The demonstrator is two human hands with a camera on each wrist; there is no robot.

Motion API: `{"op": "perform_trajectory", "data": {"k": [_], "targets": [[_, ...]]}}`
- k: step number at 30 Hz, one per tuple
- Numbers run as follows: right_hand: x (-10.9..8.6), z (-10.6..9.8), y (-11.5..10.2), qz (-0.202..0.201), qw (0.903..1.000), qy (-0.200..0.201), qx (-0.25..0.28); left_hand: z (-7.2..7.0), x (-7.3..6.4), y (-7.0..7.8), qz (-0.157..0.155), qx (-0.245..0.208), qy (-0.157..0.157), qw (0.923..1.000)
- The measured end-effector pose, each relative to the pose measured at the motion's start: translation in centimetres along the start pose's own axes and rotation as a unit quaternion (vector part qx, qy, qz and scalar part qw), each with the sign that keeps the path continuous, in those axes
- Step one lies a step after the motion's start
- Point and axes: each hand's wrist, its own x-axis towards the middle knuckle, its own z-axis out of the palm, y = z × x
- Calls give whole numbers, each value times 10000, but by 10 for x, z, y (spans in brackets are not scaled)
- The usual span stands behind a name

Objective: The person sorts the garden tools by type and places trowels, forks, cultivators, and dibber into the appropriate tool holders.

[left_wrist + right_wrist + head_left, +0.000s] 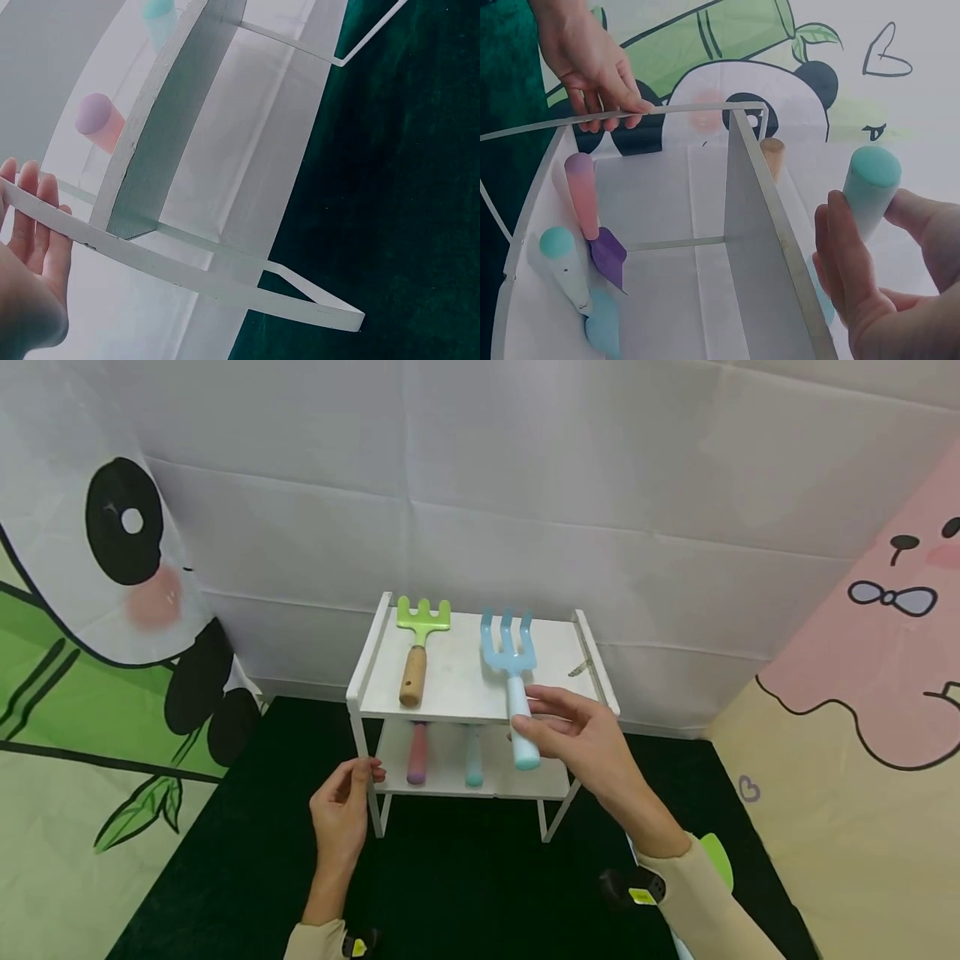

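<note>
My right hand (581,731) holds a light blue toy garden fork (516,693) by its handle, thumb on one side and fingers on the other. Its three prongs point toward the wall, over the top board of a white two-tier shelf (461,685). In the right wrist view, the turquoise handle end (876,166) faces the camera. On the left, my left hand (341,806) pinches the shelf's white side leg (135,259) between thumb and fingers. A green toy rake (423,622) with a wooden handle lies at the top board's left.
On the lower board lie a pink-handled tool (583,187) with a purple blade and a turquoise-ended tool (562,259) with a blue blade. White sheeting (525,527) hangs behind; printed cartoon panels (825,677) flank the shelf. Dark green carpet (465,877) covers the floor.
</note>
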Motion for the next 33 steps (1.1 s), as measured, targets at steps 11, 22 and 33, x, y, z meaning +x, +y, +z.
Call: {"op": "perform_trajectory", "data": {"k": [11, 22, 33], "targets": [[20, 5, -8, 141, 9997, 70, -173, -4, 4, -14, 97, -165, -20, 9998], [40, 11, -20, 228, 9986, 121, -458, 0, 0, 1, -53, -8, 35, 10000], [54, 11, -24, 313, 9973, 113, -657, 1, -4, 25, -130, -64, -65, 9999]]}}
